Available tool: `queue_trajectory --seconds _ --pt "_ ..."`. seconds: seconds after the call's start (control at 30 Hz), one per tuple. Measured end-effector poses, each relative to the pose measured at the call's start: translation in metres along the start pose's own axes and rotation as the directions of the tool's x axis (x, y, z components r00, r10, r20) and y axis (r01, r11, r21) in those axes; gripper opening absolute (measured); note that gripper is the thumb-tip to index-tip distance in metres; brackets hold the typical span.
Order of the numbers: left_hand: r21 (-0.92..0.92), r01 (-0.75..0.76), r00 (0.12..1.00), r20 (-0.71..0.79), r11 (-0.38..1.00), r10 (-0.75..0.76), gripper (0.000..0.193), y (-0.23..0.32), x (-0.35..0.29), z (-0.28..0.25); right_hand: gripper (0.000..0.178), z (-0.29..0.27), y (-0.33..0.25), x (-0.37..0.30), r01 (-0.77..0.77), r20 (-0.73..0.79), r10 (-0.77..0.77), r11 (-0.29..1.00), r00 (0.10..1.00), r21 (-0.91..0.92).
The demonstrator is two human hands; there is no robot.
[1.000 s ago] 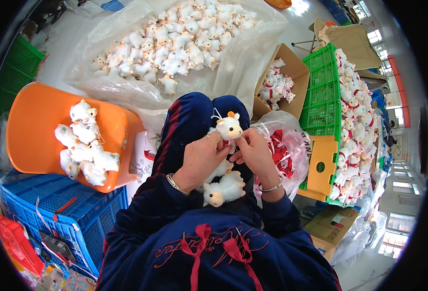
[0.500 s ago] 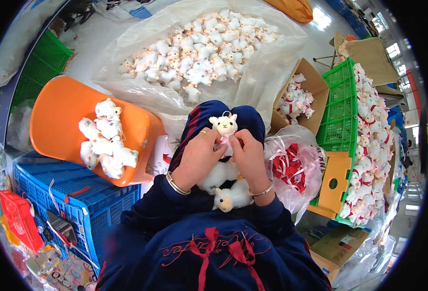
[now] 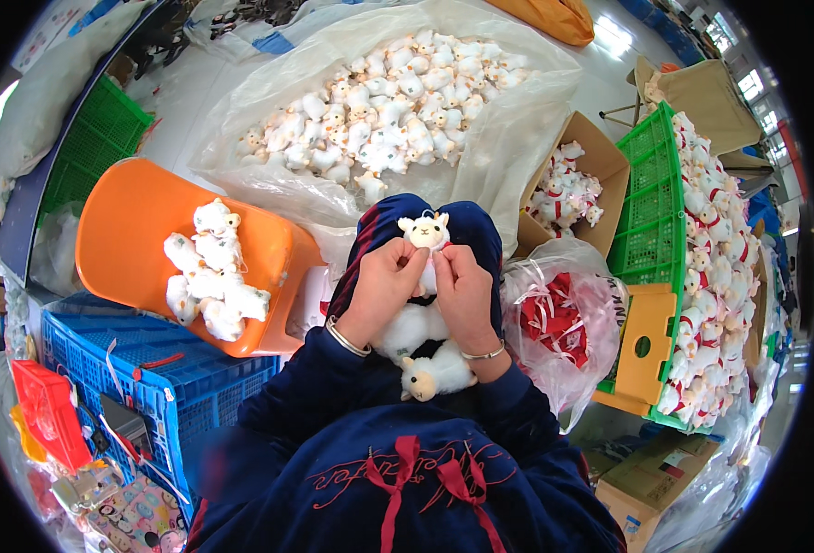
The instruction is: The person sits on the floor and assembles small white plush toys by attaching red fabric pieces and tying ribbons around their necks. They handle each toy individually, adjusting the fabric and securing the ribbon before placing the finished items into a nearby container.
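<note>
A small white plush alpaca with a hanging loop on its head stands upright on my lap, facing me. My left hand is closed in a pinch at its neck, thumb and forefinger on a narrow pink-red ribbon. From the other side my right hand pinches the same ribbon, its fingertips close to the left ones. The ribbon's knot or ends are mostly hidden by my fingers. Below my hands a second white plush animal lies on my lap, and white fluffy plush shows between my wrists.
Several plush animals lie on an orange chair at left, above a blue crate. Ahead, a plastic sheet bears a big pile. To the right are a bag of red ribbons, a cardboard box and a full green crate.
My fingertips have drawn closer together at the plush alpaca's neck, covering more of the ribbon. The whole view has shifted slightly.
</note>
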State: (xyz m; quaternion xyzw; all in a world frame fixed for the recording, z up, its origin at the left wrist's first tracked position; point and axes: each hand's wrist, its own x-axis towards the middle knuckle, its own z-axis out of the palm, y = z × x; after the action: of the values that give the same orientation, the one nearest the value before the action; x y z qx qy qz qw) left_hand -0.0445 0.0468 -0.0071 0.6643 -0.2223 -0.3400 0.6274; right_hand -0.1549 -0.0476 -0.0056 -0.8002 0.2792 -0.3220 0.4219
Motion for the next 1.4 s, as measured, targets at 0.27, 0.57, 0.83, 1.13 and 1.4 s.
queue_trajectory --seconds 0.27,0.57,0.83,1.13,1.4 --pt "-0.268 0.008 0.999 0.048 0.963 0.005 0.025 -0.022 -0.001 0.003 0.012 -0.002 0.019 -0.002 -0.223 0.098 0.200 0.902 0.975 0.369" --pt "-0.139 0.035 0.997 0.068 0.990 -0.025 0.022 -0.021 0.002 0.003 0.013 -0.007 0.029 0.002 -0.285 0.216 0.214 0.876 0.953 0.390" --pt "-0.211 0.045 0.996 0.079 0.977 -0.029 0.019 -0.025 0.002 0.005 0.017 -0.020 0.029 0.016 -0.430 0.317 0.325 0.830 0.891 0.356" --pt "0.295 -0.183 0.982 0.006 0.938 0.190 0.031 -0.008 -0.003 0.015 0.015 -0.045 -0.014 0.028 -0.281 0.307 0.309 0.951 0.900 -0.133" --pt "0.457 -0.300 0.947 0.035 0.838 0.320 0.031 -0.010 -0.002 0.025 0.015 -0.051 -0.051 0.051 -0.343 0.392 0.466 0.874 0.793 -0.345"
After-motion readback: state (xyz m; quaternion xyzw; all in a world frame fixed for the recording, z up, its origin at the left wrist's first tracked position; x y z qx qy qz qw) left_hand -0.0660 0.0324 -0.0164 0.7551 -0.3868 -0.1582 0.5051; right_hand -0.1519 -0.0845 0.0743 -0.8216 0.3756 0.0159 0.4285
